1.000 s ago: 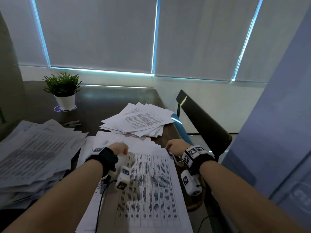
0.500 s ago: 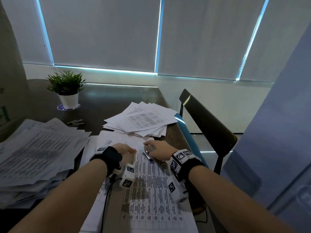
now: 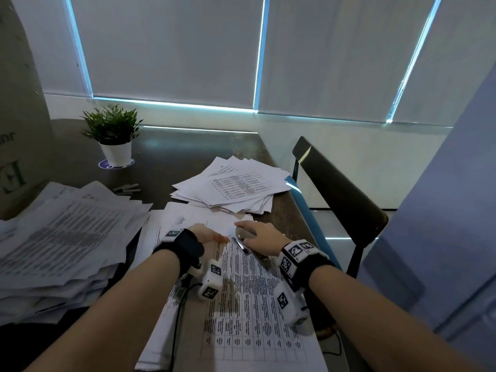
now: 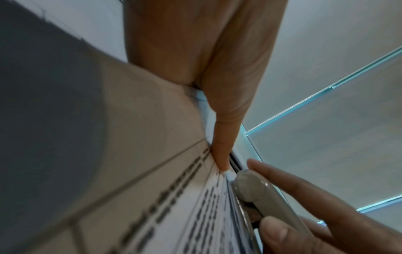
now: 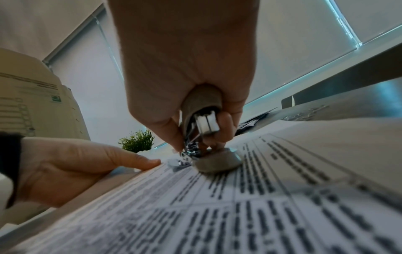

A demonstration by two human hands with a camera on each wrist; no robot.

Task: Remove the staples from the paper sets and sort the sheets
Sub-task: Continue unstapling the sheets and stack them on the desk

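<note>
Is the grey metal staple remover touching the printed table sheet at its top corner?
Touching. In the right wrist view, the right hand holds the grey staple remover, whose round lower pad rests flat on the printed sheet, with no gap visible.

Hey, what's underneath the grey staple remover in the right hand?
The grey staple remover rests on the top corner of the printed table sheet, with more white sheets underneath. The left hand presses beside it. The staple itself is hidden by the metal tip.
</note>
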